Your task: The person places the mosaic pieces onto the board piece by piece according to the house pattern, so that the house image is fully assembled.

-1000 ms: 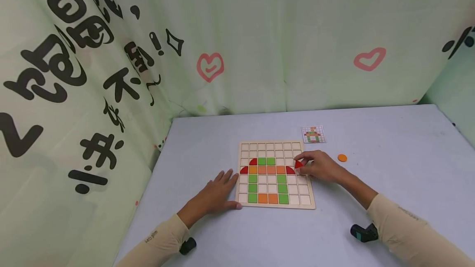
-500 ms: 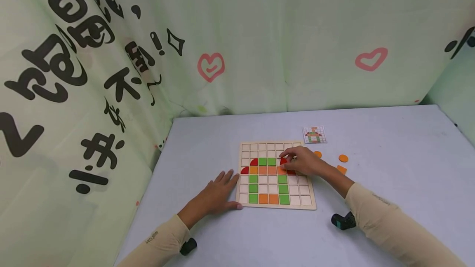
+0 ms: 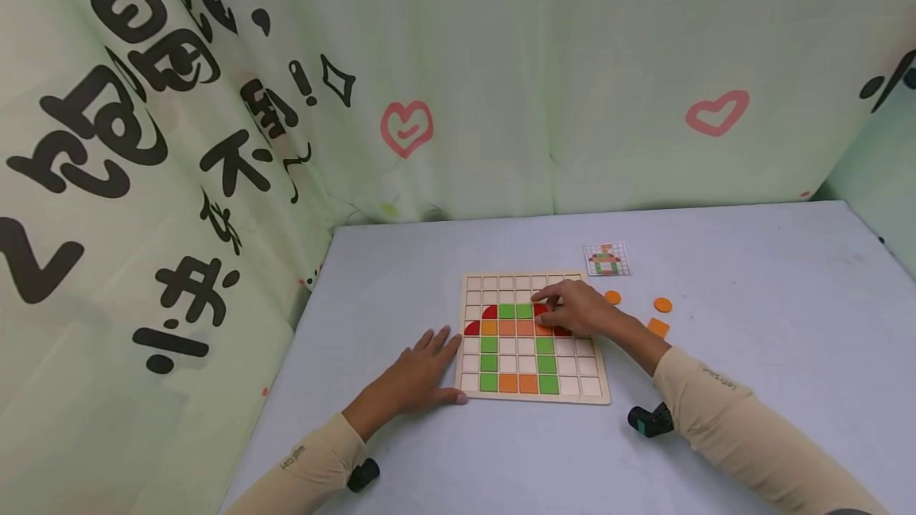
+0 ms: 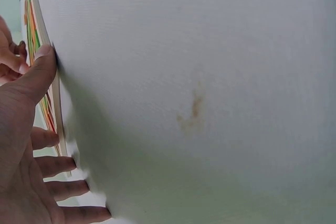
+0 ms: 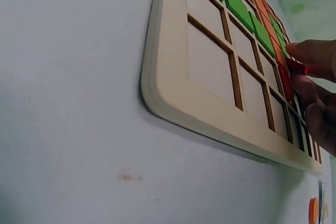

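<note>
A wooden grid board (image 3: 501, 396) lies on the table, with green, orange and red tiles in several cells. My left hand (image 3: 418, 378) rests at its left edge, fingers spread and fairly straight; in the left wrist view the thumb (image 4: 39, 74) touches the rim. Over the board's right half, my right hand (image 3: 581, 308) pinches a red quarter-circle tile (image 5: 296, 66) between thumb and finger, at the cell just right of two green tiles (image 3: 515, 311). That tile is partly hidden by the fingers. Another red tile (image 5: 285, 81) sits in the row nearer me, partly covered by the hand.
Right of the board lie two orange discs (image 3: 662, 305) and an orange square tile (image 3: 658, 327). A small card with a coloured grid pattern (image 3: 607, 259) lies behind them. A pale curtain (image 3: 487, 102) hangs beyond the table's far edge.
My right hand has moved left from the board's right edge with the red tile, now down at the cell beside the green tiles. An orange disc and square came into view. My left hand stays put.
</note>
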### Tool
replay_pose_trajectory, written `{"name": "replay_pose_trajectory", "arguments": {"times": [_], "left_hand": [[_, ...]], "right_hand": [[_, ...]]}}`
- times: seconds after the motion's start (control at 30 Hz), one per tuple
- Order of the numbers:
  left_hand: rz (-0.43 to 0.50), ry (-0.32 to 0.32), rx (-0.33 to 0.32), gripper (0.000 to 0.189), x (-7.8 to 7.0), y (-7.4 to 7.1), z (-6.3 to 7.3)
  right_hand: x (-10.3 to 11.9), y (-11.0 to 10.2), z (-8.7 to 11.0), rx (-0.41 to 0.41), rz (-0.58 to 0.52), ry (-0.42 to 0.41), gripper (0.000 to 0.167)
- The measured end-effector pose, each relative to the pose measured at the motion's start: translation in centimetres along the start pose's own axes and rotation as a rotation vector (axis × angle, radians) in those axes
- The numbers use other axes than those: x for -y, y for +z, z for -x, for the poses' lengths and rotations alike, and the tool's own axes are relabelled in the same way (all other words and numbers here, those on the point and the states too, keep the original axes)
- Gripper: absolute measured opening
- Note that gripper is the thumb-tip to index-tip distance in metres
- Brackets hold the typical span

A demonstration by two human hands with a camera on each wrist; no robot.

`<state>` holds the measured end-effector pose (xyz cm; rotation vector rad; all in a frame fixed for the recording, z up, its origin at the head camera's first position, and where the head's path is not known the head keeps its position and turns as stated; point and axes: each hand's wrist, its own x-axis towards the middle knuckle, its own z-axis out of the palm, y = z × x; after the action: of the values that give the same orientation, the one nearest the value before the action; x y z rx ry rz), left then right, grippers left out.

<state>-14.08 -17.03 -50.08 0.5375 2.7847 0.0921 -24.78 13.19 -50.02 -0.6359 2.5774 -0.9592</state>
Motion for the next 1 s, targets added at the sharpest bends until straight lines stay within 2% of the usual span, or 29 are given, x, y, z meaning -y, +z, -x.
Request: {"name": "replay_pose_trajectory", "arguments": {"times": [0.13,0.37,0.7,1.0], "left_hand": [[-0.003,0.002,-0.003,0.097,-0.05,-0.09,0.04],[0.001,0.004,-0.003,0.097,-0.1,-0.17,0.08],[0.013,0.006,0.001,0.098,0.16,0.3,-0.15],[0.019,0.006,0.004,0.098,0.23,0.36,-0.13]], "right_hand": [[0.43,-0.14,0.02,-0.009,0.065,0.027,0.032],[0.55,-0.28,0.2,-0.034,0.137,0.013,0.025],[0.52,-0.38,0.13,-0.05,0.145,0.002,0.022],[0.77,-0.27,-0.03,-0.061,0.177,0.043,0.021]]}}
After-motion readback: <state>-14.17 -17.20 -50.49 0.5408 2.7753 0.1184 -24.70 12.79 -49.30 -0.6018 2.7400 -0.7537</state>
